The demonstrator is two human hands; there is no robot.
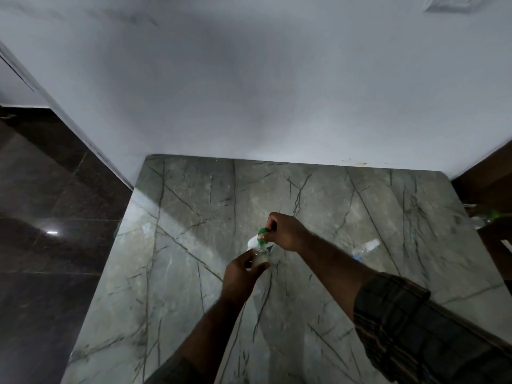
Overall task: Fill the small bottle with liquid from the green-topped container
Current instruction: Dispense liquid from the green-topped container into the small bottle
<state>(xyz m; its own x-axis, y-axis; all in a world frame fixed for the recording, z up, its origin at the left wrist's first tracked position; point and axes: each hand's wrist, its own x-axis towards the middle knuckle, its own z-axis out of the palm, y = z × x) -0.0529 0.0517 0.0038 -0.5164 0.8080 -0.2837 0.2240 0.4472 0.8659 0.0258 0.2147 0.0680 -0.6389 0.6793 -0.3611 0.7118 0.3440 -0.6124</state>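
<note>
Looking down through the head camera, the only view I have, I see both hands meeting just below the middle of the frame over a grey veined marble table [194, 217]. My left hand [239, 275] is curled around the small bottle [260, 259], fingers and thumb closed on its clear body, holding it roughly upright. My right hand [285, 231] sits above and to the right of it, closed around the green-topped container [261, 236], whose green top points down at the bottle's mouth; a bit of its white body shows at the left of the green part. The two appear to touch at the neck, though motion blur keeps me from being sure.

I judge the filling to be under way: the bottle looks to have some pale liquid inside, but I cannot read the level. Left to do, as I see it, is topping it up, lifting the container away and closing the bottle.

At the right of the frame a second clear bottle [365, 248] lies on the table, well apart from my hands.
</note>
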